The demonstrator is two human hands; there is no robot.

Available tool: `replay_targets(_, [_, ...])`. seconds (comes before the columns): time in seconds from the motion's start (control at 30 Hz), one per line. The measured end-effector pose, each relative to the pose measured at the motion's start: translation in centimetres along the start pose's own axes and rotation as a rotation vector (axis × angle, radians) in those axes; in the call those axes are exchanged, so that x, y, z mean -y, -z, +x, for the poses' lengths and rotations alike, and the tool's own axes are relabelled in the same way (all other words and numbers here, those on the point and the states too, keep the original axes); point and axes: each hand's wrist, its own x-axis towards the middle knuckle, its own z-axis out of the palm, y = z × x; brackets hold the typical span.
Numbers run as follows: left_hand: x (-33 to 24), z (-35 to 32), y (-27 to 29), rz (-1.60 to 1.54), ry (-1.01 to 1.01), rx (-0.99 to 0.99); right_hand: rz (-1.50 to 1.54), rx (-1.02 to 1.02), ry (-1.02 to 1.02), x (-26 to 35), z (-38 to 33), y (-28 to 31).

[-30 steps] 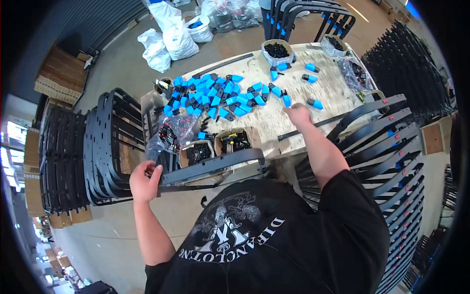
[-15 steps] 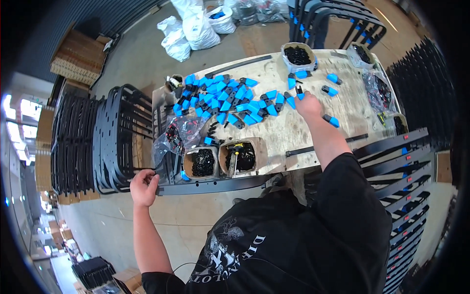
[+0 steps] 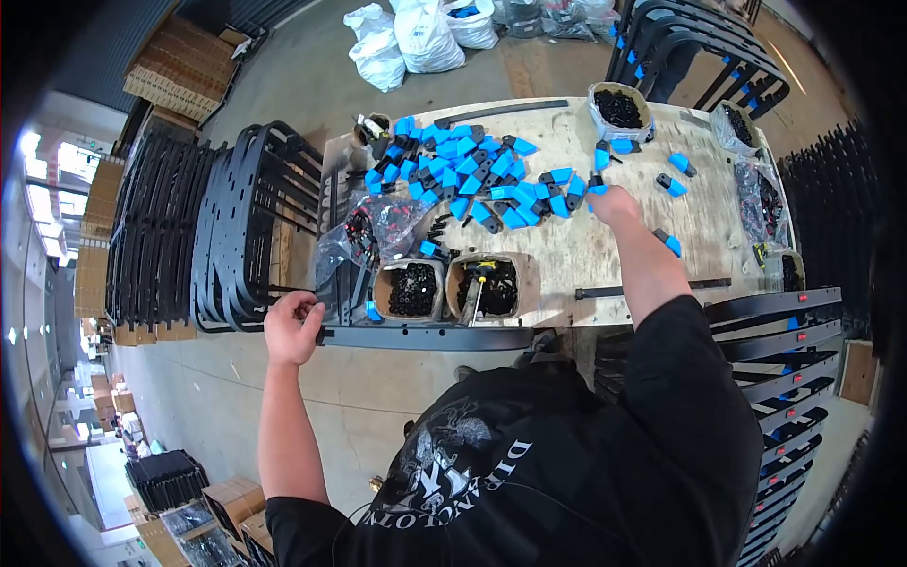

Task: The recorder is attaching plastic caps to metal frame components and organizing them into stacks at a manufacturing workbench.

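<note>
Near the middle of the table, my right hand (image 3: 618, 204) is closed around a blue-and-black plastic piece (image 3: 597, 185), its fingertips partly hidden. Just left of it begins a loose heap of similar blue-and-black pieces (image 3: 468, 170). My left hand (image 3: 295, 329) hangs off the table's near left corner with curled fingers. It is close to the left end of a dark metal bar (image 3: 425, 337) that runs along the table's near edge. Whatever those fingers hold, if anything, is hidden.
Boxes of small black parts stand on the wooden table (image 3: 539, 274), including a near box (image 3: 412, 289) and another with a yellow-handled tool (image 3: 480, 274). Stacked black metal frames flank it at left (image 3: 260, 227) and right (image 3: 775, 378). White sacks (image 3: 425, 38) sit beyond.
The view has shifted, so the table appears farther right. At my right fingertips, the blue-and-black piece now shows its blue part. My left hand keeps its curled shape near the bar.
</note>
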Motion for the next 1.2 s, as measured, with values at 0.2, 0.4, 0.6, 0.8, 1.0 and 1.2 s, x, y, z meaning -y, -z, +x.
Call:
replay_targets(0.2, [0.5,-0.8,-0.4,-0.030,-0.199,-0.190,1.361,0.193,-0.002,-5.7,-5.9,-6.2])
replay_targets(0.4, [0.9,-2.7,-1.8,-0.224,-0.432,-0.516,1.497,0.339,0.300,-5.5,-23.5,-4.5])
replay_targets(0.6, [-9.1,-9.9,-2.8,-1.205,-0.243,0.569,0.948,0.315,0.597,-0.3,-41.8,-2.5])
replay_targets(0.8, [-8.8,-10.2,-7.8,-1.511,-0.007,1.176,0.612,0.119,0.702,4.0,-48.2,-6.5])
replay_targets(1.0, [-7.8,-10.1,-8.8,-1.429,0.041,1.255,1.282,0.702,0.312,-0.7,-46.2,-11.3])
replay_targets(1.2, [-7.9,-13.7,-11.5,-1.261,0.060,1.332,1.269,0.815,0.295,-4.6,-44.6,-13.1])
